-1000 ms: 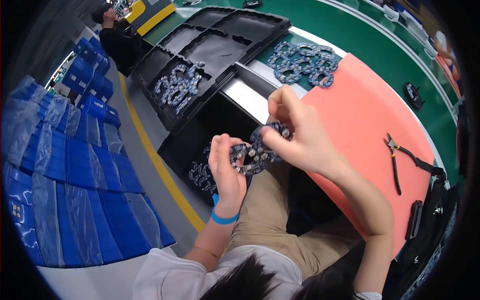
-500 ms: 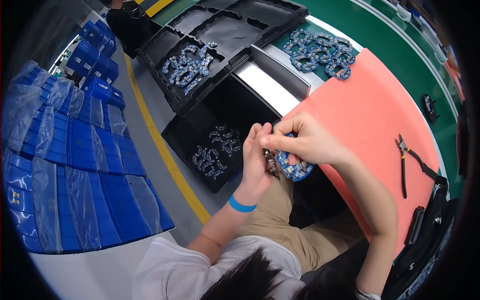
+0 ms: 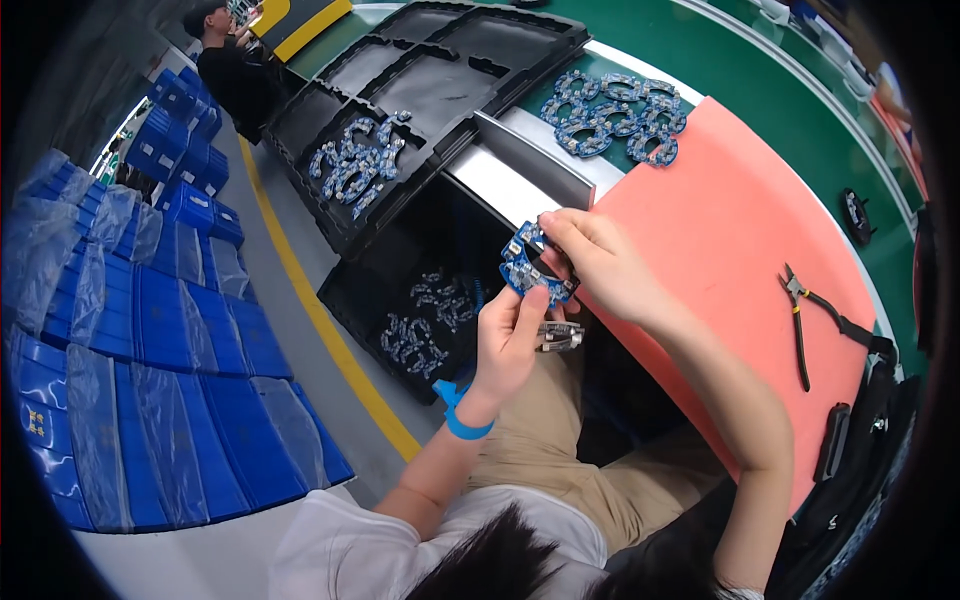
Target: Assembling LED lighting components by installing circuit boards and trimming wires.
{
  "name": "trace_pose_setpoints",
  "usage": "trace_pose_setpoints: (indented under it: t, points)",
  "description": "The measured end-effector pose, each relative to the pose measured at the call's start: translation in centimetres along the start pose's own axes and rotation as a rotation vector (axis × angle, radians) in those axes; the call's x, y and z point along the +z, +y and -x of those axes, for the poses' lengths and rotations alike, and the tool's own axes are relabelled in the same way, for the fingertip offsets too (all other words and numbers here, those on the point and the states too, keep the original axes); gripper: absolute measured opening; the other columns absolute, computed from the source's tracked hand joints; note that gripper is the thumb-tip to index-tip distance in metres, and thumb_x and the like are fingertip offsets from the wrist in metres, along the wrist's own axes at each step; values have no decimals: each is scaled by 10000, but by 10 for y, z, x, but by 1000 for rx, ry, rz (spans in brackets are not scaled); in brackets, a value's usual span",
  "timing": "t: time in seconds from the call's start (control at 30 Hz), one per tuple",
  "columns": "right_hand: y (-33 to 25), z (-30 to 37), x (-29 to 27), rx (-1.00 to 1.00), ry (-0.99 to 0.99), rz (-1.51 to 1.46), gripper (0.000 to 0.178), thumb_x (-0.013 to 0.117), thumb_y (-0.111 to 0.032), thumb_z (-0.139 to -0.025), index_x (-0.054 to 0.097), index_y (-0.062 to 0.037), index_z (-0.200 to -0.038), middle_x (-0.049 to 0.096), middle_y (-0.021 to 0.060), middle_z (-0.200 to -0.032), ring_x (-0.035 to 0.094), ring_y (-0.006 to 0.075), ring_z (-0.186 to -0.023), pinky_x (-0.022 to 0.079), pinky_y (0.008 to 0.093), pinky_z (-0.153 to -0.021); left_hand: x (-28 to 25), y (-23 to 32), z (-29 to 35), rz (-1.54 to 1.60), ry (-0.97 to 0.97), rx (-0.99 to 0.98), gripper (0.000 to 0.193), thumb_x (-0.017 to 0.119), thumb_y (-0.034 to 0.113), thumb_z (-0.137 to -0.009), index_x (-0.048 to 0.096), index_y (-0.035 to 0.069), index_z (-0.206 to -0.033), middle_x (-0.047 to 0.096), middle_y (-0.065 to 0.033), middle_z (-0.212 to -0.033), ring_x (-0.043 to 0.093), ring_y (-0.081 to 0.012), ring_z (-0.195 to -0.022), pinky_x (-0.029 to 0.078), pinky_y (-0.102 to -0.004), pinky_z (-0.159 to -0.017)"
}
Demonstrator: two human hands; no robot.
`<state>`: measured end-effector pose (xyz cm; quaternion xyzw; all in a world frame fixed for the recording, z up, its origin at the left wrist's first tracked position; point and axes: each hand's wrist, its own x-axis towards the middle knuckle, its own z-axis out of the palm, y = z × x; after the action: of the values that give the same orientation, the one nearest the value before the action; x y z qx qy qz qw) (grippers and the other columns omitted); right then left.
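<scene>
A blue ring-shaped circuit board (image 3: 521,268) is held up and tilted over my lap, its components showing. My left hand (image 3: 503,348) is closed on its lower edge, with the thumb pressed on the face. Small greyish metal-looking strips (image 3: 560,337) stick out between that hand's fingers; their exact kind is unclear. My right hand (image 3: 612,270) pinches the board's upper right edge, its other fingers partly hidden behind the ring. Below and left, a black bin (image 3: 345,290) holds several small curved board pieces (image 3: 415,343).
A black compartment tray (image 3: 430,75) carries more blue boards (image 3: 357,165). Ring boards (image 3: 612,115) lie beyond the pink mat (image 3: 740,230). Cutting pliers (image 3: 798,325) rest on the mat at right. Blue crates (image 3: 170,390) stand at left, and a person (image 3: 232,75) is at far left.
The board has come up and turned its face into view, with my left thumb now on it. The metal-looking strips have shifted below it. The whole view has shifted slightly.
</scene>
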<state>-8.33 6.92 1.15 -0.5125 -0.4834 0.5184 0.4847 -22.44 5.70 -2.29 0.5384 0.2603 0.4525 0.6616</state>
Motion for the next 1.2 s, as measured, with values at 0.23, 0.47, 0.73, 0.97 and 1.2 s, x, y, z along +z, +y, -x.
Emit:
trace_pose_setpoints:
  t: [0.23,0.47,0.73,0.97,1.2]
  points:
    - [-12,-2,-7,320,-351,-672,374,365,-333,-957,373,-120,-649,327,-23,-512,303,80,-470,276,210,-437,-6,15,3,24,-56,-9,283,356,232,-967,498,-12,-953,600,-120,-814,555,-88,-566,323,-144,-414]
    - [-34,-24,1,-42,-329,-64,242,658,-127,-800,445,-64,-896,513,11,-826,483,62,-733,414,235,-634,-32,33,-17,-191,-101,-80,188,451,126,-935,569,-21,-933,614,-44,-767,515,-35,-645,428,-187,-583]
    - [-37,-171,21,-451,34,116,334,671,-83,-774,338,-91,-757,504,15,-717,518,84,-680,416,228,-591,-72,24,-36,-74,81,-142,239,448,216,-946,587,23,-921,580,-32,-732,409,-6,-500,254,-146,-398]
    - [-20,-270,10,-343,133,895,341,683,-202,-628,578,-8,-888,623,169,-805,610,327,-809,484,371,-766,-67,6,-14,106,64,-309,216,419,176,-946,554,9,-924,546,-34,-729,379,0,-485,224,-131,-382]
    - [-21,-272,2,-253,158,923,532,599,-265,-684,476,56,-1089,425,295,-1121,501,431,-1007,430,405,-893,-85,-3,-17,139,119,-319,179,419,140,-940,542,18,-892,515,-19,-676,301,1,-433,195,-145,-379]
